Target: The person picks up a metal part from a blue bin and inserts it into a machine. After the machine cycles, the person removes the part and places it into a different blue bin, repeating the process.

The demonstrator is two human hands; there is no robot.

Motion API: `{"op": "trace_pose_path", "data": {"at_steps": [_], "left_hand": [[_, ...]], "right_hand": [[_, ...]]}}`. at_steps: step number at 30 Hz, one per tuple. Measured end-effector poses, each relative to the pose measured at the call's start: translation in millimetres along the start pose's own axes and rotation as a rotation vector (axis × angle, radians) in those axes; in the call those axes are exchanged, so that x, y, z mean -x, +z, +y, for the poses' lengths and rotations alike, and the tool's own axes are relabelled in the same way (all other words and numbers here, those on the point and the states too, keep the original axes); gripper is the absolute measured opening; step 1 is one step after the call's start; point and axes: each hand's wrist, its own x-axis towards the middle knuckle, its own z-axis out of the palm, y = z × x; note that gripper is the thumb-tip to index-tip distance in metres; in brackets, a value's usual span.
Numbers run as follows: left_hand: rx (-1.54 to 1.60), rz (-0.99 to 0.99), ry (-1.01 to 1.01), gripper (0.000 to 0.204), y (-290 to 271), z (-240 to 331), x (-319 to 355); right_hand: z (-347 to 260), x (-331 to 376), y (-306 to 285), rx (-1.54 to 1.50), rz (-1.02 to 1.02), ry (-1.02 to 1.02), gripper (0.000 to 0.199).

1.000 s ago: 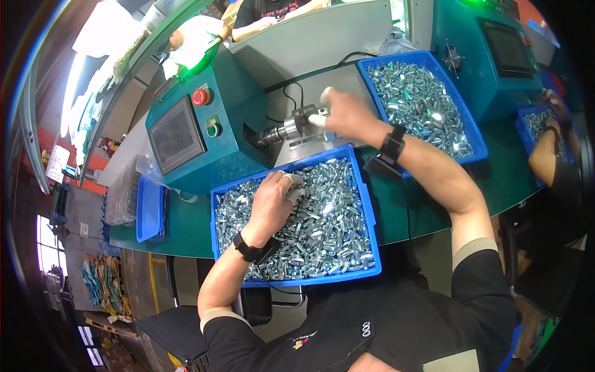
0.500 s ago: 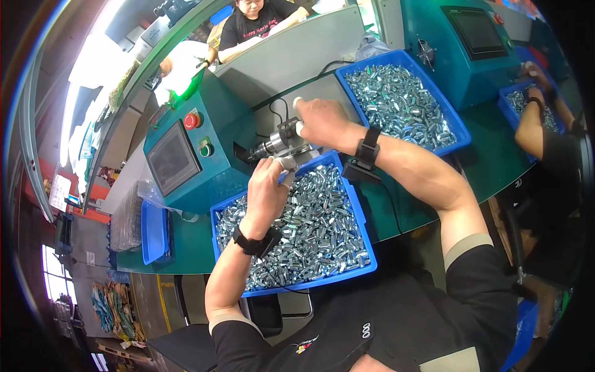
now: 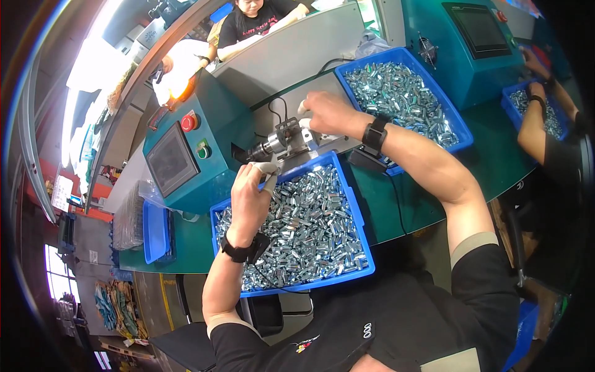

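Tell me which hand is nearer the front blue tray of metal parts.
Left. The left hand is over the back-left part of the front blue tray; the right hand is beyond its back edge.

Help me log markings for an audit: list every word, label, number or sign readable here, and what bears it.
Co-worker's black shirt: reddish lettering, which I won't copy out.
Wearer's black shirt: lettering beside a coloured emblem, too small to read.
White sheet, far left: any print too blurred.

Blue bin (image 3: 356, 214), 6 o'clock | silver metal parts (image 3: 310, 229) | teal machine (image 3: 220, 136), 10 o'clock | red button (image 3: 189, 122) | orange light (image 3: 185, 88) | black shirt (image 3: 322, 325)
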Motion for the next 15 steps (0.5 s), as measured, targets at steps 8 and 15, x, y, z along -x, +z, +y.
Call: {"op": "trace_pose_path", "data": {"at_steps": [8,15], "left_hand": [[0.023,0.022,-0.033,0.023,-17.3,7.5,31.3],[0.019,-0.160,-0.120,0.026,-20.4,8.7,90.3]], "right_hand": [[11.9,-30.4,-0.6,0.048,-0.221,0.084,0.028],[44.4,-57.3,-5.1,-0.052,-0.352,0.096,0.035]]}}
